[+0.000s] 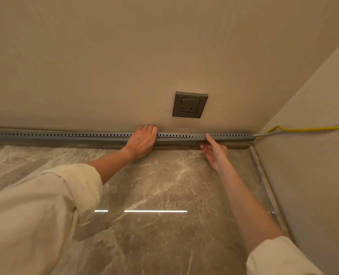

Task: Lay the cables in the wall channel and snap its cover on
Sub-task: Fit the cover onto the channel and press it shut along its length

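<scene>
A long grey slotted wall channel runs along the foot of the beige wall, with its grey cover lying along its front. My left hand lies flat over the channel near the middle, fingers reaching up to the wall. My right hand is further right, its index finger touching the channel's top edge, other fingers loosely spread below. A yellow cable and a grey cable come out of the channel's right end along the side wall. Cables inside the channel are hidden.
A grey wall socket sits on the wall above the channel between my hands. The polished marble floor spreads out below. A side wall closes the corner at the right, with a pale strip along its base.
</scene>
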A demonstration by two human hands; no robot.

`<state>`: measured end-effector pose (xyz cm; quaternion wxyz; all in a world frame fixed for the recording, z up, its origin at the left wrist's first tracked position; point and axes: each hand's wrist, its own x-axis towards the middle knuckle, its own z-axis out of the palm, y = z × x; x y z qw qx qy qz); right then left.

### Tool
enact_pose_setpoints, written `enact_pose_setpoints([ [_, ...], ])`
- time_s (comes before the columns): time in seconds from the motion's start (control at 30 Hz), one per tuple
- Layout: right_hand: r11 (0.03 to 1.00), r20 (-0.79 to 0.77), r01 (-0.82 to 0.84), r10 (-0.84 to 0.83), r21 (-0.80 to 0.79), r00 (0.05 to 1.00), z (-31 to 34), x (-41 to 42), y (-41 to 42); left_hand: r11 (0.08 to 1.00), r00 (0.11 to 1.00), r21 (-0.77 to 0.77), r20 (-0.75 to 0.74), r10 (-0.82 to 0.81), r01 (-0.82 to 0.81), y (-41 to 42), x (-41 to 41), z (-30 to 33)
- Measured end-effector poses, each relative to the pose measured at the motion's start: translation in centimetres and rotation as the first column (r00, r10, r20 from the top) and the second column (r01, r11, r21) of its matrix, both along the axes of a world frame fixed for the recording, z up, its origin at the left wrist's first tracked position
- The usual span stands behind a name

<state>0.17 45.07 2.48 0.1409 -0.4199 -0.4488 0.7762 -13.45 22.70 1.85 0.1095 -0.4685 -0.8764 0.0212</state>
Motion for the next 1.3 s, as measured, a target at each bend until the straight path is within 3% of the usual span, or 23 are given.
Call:
enact_pose_setpoints([
  [0.1,0.997,-0.032,0.054,-0.056,-0.061,0.998,-0.1,-1.1,-0.4,1.0,1.0,-0.022,-0.002,0.007,-0.007,0.0,0.1,-0.8],
  [0.23,0.989,-0.05,0.101,-0.107,-0.109,0.993,-0.6,-1.5,-0.4,0.999,0.992,0.047,0.125,0.002,-0.007,-1.9,-0.8,-1.3],
  [0.37,0.985,-0.047,0.132,-0.138,-0.114,0.989,-0.6,-1.7,-0.7,0.983,0.988,0.165,0.147,0.051,-0.076,-6.4,-1.5,-1.6],
  [0.5,0.978,-0.038,0.182,-0.187,-0.101,0.982,-0.6,-1.8,-1.2,0.973,0.974,0.164,0.186,0.13,-0.161,-11.1,-2.9,-1.8],
  [0.6,0.972,-0.02,0.233,-0.234,-0.025,0.972,-0.7,-2.0,-1.9,0.972,0.966,0.155,0.218,0.14,-0.176,-12.2,-3.1,-1.5],
  [0.67,0.959,0.102,0.176,-0.202,0.224,0.974,-1.1,-1.8,-2.9,0.97,0.963,0.17,0.235,0.131,-0.173,-11.9,-2.9,-1.2],
  [0.7,0.895,0.189,0.096,-0.195,0.435,0.962,-1.3,-1.6,-3.5,0.969,0.962,0.178,0.241,0.126,-0.172,-11.8,-2.9,-1.1],
  [0.73,0.767,0.235,0.005,-0.202,0.642,0.951,-1.5,-1.4,-4.2,0.968,0.961,0.183,0.247,0.122,-0.17,-11.7,-2.9,-1.0],
  [0.8,0.442,0.266,-0.184,-0.132,0.878,0.955,-1.5,-1.2,-5.5,0.967,0.96,0.192,0.256,0.113,-0.165,-11.5,-3.0,-0.8],
  [0.87,0.132,0.4,-0.401,0.032,0.907,0.916,-1.4,-1.5,-6.1,0.967,0.958,0.198,0.265,0.106,-0.161,-11.3,-3.1,-0.7],
  [0.93,-0.097,0.517,-0.509,0.092,0.855,0.851,-1.1,-2.1,-5.7,0.964,0.96,0.215,0.262,0.099,-0.158,-11.1,-3.3,-0.7],
  [1.07,-0.348,0.657,-0.593,0.095,0.726,0.748,-0.3,-3.0,-4.2,0.959,0.967,0.24,0.238,0.094,-0.152,-11.1,-3.4,-1.0],
  [1.3,-0.452,0.747,-0.655,0.04,0.606,0.663,0.4,-3.8,-3.5,0.951,0.966,0.245,0.223,0.135,-0.189,-10.4,-4.0,-0.9],
])
